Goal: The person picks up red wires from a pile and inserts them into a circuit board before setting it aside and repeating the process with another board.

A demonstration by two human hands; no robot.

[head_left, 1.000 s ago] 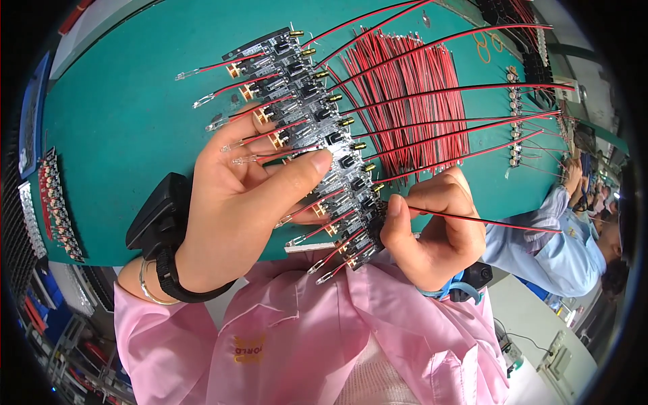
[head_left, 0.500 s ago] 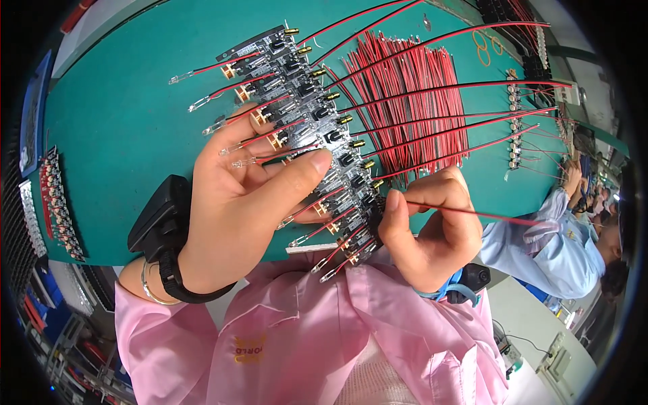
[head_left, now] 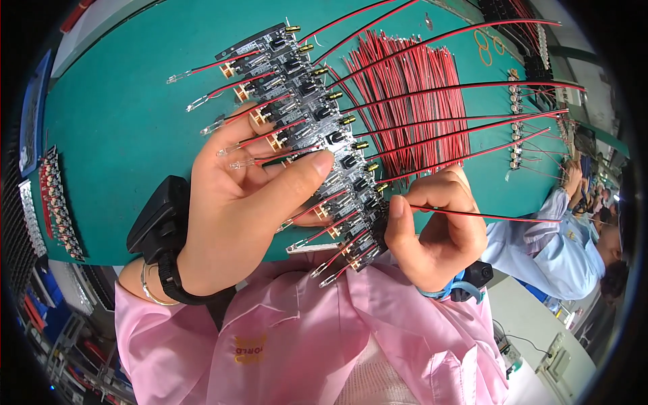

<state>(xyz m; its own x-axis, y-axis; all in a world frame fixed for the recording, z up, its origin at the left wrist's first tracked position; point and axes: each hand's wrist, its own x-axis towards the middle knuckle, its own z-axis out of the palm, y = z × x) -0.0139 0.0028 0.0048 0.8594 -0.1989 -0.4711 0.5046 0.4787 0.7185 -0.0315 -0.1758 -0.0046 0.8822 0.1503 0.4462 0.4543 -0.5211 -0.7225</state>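
A long black circuit board panel (head_left: 312, 96) slants across the middle, raised over the green table. My left hand (head_left: 246, 196) grips it from the left, thumb on top and fingers underneath. Clear LEDs (head_left: 198, 105) on short red-and-black leads stick out along its left edge. Several long red-and-black wires run rightward from small gold-coloured parts on the other edge. Beside the panel's near right end, my right hand (head_left: 435, 236) is closed, thumb against curled index finger, pinching a red-and-black wire (head_left: 513, 217). That wire's inner end is hidden by the fingers.
A thick pile of red-and-black wires (head_left: 415, 101) lies on the green table (head_left: 128, 128) just beyond my right hand. Rubber bands (head_left: 483, 50) and a strip of small boards (head_left: 515, 125) are farther right. More boards (head_left: 57, 202) lie at the left edge. A co-worker's blue sleeve (head_left: 540, 256) is at right.
My right hand has shifted slightly to the right with the wire, whose free end now shows more sharply. The panel has moved only a little in my left hand.
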